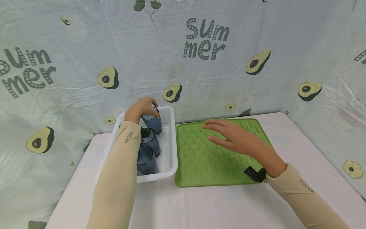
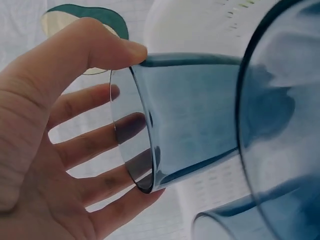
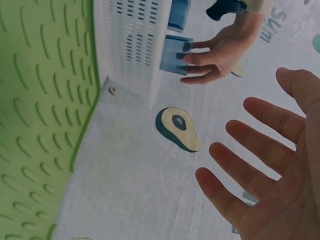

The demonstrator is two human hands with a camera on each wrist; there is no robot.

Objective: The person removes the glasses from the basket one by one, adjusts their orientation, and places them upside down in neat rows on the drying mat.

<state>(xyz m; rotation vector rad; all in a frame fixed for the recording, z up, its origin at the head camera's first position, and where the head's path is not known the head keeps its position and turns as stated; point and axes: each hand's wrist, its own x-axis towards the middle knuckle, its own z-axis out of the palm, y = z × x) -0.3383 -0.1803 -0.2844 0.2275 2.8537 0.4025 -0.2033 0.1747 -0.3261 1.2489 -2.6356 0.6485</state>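
Observation:
A white basket point(image 1: 173, 143) holds several blue-tinted glasses in a row. My left hand point(image 1: 144, 107) is at the rim of the farthest glass point(image 1: 153, 124). In the left wrist view, the thumb touches that rim, and the fingers point(image 2: 131, 127) reach around the far side, partly seen through the glass. A second glass point(image 1: 151, 143) and a third glass point(image 1: 147, 163) stand nearer in the basket. My right hand point(image 1: 233, 136) hovers over the green ridged mat point(image 1: 197, 159) with its fingers spread, holding nothing.
The mat lies just right of the basket on a pale table point(image 1: 183, 206). Behind the table hangs a printed cloth point(image 1: 154, 63) with avocados and lettering, which also runs along both sides. Dark straps cross both sleeved wrists.

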